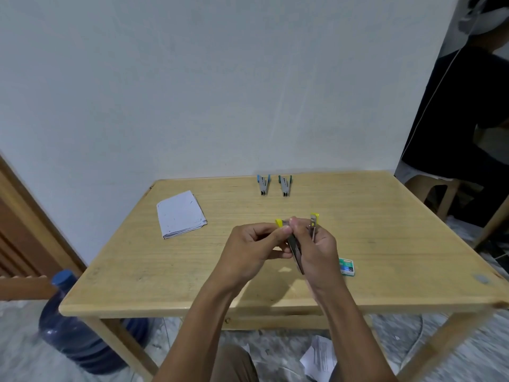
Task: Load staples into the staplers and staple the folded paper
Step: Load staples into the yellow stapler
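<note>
Over table (192,266), well inside its edges, hands (249,244) (319,249) grip yellow stapler (296,251).

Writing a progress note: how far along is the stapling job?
Done: unclear; the blue stapler and green stapler lie at the far edge, loading not visible. In hand: left hand and right hand hold the yellow stapler open, staple box nearby. Left: stapling the folded paper, lying aside.

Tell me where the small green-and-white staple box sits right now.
In the head view, the small green-and-white staple box lies on the light wooden table, right of centre toward the near edge, just right of the right hand.
</note>
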Motion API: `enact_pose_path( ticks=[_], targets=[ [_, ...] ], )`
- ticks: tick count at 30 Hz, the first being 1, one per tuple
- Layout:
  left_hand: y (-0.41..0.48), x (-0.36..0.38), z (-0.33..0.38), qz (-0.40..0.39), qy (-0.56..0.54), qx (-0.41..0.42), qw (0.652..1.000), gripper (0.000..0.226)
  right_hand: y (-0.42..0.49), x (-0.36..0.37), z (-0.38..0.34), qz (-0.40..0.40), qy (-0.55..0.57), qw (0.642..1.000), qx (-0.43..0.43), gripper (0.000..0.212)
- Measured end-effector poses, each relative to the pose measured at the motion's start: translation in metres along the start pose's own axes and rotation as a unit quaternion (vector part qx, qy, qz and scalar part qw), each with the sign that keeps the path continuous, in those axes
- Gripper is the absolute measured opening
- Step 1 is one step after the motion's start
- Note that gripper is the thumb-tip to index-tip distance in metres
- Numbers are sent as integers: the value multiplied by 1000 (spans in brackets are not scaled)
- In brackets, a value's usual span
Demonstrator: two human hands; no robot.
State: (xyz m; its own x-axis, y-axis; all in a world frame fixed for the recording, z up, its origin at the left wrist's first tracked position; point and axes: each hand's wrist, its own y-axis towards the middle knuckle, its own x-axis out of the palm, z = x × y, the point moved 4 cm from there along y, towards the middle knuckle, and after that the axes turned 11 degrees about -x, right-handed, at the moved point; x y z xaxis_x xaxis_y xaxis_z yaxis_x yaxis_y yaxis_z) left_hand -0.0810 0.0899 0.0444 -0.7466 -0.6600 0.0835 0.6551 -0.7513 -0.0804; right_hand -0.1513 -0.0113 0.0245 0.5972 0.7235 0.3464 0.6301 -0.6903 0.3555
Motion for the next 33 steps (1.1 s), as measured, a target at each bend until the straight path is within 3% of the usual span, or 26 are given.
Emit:
enact_pose_path(
  ticks=[5, 8, 13, 18, 22, 27, 30, 33],
  targets=[
    [0, -3, -9, 40, -52, 2, 998, 24, -1, -7, 2, 87, -18, 996, 7, 19],
    [1, -7, -11, 69, -94, 1, 993, 23, 1, -8, 7, 145, 90, 984, 44, 23],
    [-3, -20, -15, 98, -124, 3, 987, 8, 9, -15, 22, 205, 283, 928, 127, 27],
    [-7, -30, -24, 91, -52, -75, 992, 8, 16, -12, 26, 231, 341, 894, 175, 26],
    [-16, -33, -28, -26, 49, -188, 981, 18, 19, -4, 18, 174, 319, 911, 197, 24],
    [-17, -19, -23, -119, 51, -219, 967, 40, 7, 20, 21, 43, 235, 937, 253, 29],
    [-14, -4, -23, -105, -26, -208, 972, 54, 0, 33, 26, -58, 118, 959, 252, 34],
    [-12, 0, -28, -67, -95, -186, 976, 63, -3, 36, 32, -79, 11, 972, 222, 35]
  ],
)
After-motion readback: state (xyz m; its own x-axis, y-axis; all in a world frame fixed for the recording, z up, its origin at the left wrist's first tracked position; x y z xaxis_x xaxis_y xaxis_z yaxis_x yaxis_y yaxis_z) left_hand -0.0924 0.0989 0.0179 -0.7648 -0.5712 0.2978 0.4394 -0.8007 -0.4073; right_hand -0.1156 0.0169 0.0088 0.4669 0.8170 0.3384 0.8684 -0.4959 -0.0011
